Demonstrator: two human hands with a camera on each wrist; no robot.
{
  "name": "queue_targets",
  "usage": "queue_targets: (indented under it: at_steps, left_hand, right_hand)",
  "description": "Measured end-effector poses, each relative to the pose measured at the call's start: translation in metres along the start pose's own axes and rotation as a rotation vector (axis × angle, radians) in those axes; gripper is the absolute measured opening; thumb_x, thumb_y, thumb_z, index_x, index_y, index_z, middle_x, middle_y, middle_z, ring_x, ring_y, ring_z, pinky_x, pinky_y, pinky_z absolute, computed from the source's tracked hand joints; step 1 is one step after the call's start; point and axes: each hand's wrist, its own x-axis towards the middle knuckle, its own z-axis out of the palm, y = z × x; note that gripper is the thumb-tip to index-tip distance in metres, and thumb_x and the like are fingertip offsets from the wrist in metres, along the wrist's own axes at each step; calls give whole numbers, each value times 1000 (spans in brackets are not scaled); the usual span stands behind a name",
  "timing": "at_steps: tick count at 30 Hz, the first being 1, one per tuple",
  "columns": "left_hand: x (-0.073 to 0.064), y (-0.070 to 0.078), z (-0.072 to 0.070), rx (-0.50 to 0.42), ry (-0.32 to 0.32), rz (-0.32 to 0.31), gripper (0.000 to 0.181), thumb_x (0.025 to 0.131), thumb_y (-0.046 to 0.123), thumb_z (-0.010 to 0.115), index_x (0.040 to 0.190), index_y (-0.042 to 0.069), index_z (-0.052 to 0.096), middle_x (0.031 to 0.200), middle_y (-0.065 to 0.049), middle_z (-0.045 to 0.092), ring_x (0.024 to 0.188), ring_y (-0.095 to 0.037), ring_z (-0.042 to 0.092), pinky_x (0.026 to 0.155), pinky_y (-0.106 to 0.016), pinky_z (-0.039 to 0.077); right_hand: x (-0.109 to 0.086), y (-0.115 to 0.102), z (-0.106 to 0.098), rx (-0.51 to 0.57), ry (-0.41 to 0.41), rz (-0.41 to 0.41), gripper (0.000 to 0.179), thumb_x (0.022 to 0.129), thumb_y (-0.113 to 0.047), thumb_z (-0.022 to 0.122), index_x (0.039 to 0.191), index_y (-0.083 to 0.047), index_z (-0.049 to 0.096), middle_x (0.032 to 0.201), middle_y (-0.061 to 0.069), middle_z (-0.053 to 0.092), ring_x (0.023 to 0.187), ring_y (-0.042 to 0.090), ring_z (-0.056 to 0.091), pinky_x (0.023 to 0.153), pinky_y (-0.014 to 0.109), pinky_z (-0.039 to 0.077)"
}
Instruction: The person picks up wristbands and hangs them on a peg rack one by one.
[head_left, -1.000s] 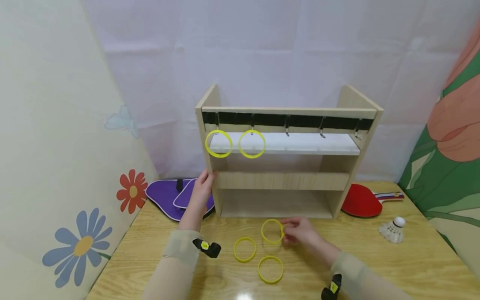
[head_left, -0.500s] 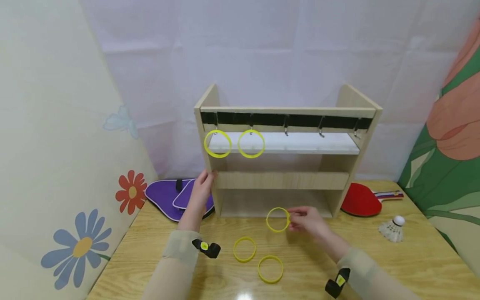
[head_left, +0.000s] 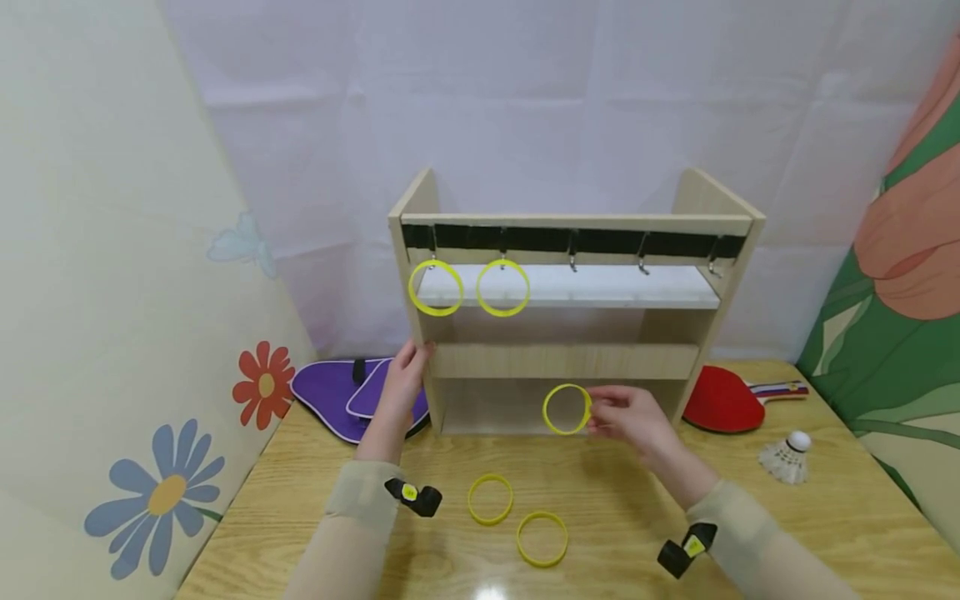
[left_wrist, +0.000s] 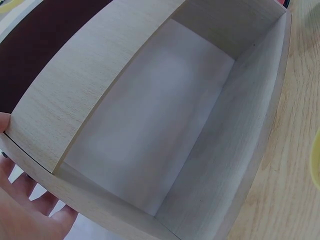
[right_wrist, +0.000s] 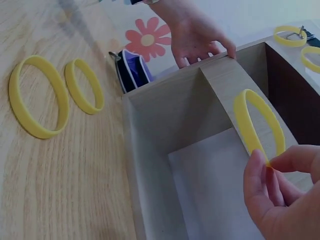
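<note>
My right hand (head_left: 633, 421) pinches a yellow wristband (head_left: 545, 409) between thumb and fingertips, raised in front of the shelf's bottom compartment. In the right wrist view this wristband (right_wrist: 242, 115) stands up from the fingertips. My left hand (head_left: 402, 383) grips the left side panel of the wooden shelf (head_left: 566, 362), its thumb at the front edge and its fingers on the outer side. Two yellow wristbands hang from the two leftmost hooks, one at the far left (head_left: 437, 312) and another (head_left: 503, 314) beside it. Two more, a left wristband (head_left: 490, 522) and a right wristband (head_left: 542, 564), lie on the table.
Three bare metal hooks (head_left: 573, 263) line the right part of the black strip (head_left: 607, 242). A purple paddle case (head_left: 322, 387) lies left of the shelf. To the right are a red table tennis paddle (head_left: 720, 402) and a shuttlecock (head_left: 785, 461) on the wooden table (head_left: 637, 542).
My right hand has lifted the wristband off the table area, up and slightly right, to the front of the bottom compartment. My left hand stays on the side panel.
</note>
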Motion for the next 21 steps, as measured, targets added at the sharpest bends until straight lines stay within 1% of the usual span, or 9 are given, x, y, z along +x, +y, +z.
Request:
queue_targets:
  at_steps: [5, 8, 14, 18, 21]
  left_hand:
    - [0, 0, 1, -8, 8, 0, 47, 103, 29, 46, 148, 19, 45, 140, -18, 52, 126, -27, 48, 112, -46, 34]
    - [-1, 1, 1, -14, 10, -2, 47, 103, 30, 46, 149, 19, 45, 140, -18, 52, 125, -27, 48, 111, -44, 34]
    - [-1, 2, 2, -20, 13, 1, 47, 103, 29, 47, 149, 19, 44, 140, -18, 52, 124, -27, 48, 111, -43, 34]
    - [-1, 2, 2, -13, 12, 6, 47, 103, 29, 46, 149, 19, 45, 139, -18, 53, 123, -26, 49, 111, -43, 35]
    - [0, 1, 2, -11, 11, 9, 47, 103, 29, 46, 148, 18, 45, 139, -19, 53, 122, -26, 49, 110, -43, 35]
  right_hand:
    - [-2, -8, 0, -7, 18, 14, 45, 93, 6, 54, 135, 19, 46, 88, 5, 63, 68, 8, 66, 68, 23, 58]
    - [-3, -12, 0, -3, 24, 6, 45, 93, 6, 54, 135, 19, 45, 88, 4, 64, 68, 7, 66, 70, 23, 58]
    - [-6, -25, -1, 36, 22, -20, 46, 93, 7, 53, 135, 21, 43, 87, 2, 65, 71, 8, 66, 72, 23, 58]
    - [-9, -35, -2, 19, 27, -22, 45, 94, 5, 55, 136, 19, 44, 92, 4, 65, 75, 9, 67, 75, 24, 58]
    - [-11, -41, -3, 22, 22, -38, 45, 95, 5, 54, 137, 19, 42, 94, 4, 64, 77, 9, 67, 76, 24, 58]
